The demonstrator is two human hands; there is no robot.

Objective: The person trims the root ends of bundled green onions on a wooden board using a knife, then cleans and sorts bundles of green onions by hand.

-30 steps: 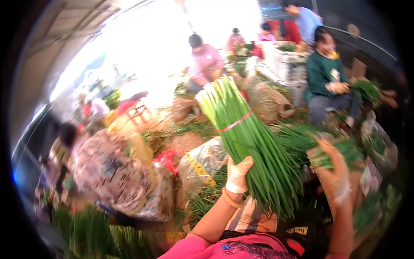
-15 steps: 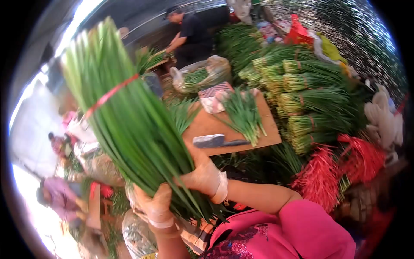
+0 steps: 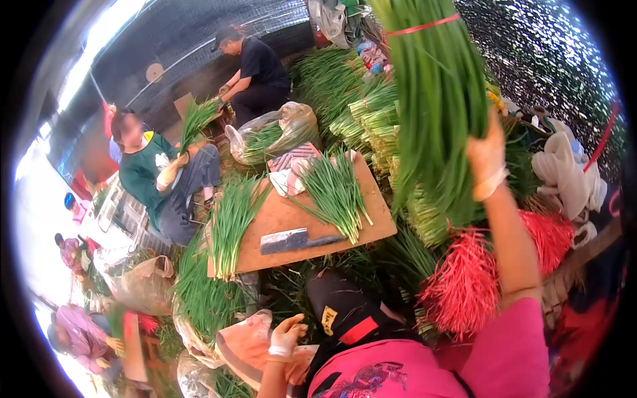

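My right hand (image 3: 488,156), in a thin pale glove, is closed around the leafy lower end of a large bundle of garlic chives (image 3: 434,86). The bundle hangs upright at the upper right, with a red tie round it. Down by my lap, my gloved left hand (image 3: 288,335) holds nothing, its fingers loosely bent and apart. In front of me a brown board (image 3: 345,199) bears a cleaver (image 3: 292,241) with a dark handle. Loose chives (image 3: 232,222) lie on the board's left side, and more chives (image 3: 335,192) lie on its right.
Tied bundles (image 3: 361,132) are stacked behind the raised chives. Red tie strips (image 3: 464,285) hang at the right. A plastic bag of chives (image 3: 272,136) stands beyond the board. Co-workers sit nearby, one in a green top (image 3: 146,169) and one in black (image 3: 259,73).
The chive bundle has moved from the left to the upper right in my right hand. My left hand has let go and dropped toward my lap. The view has shifted left.
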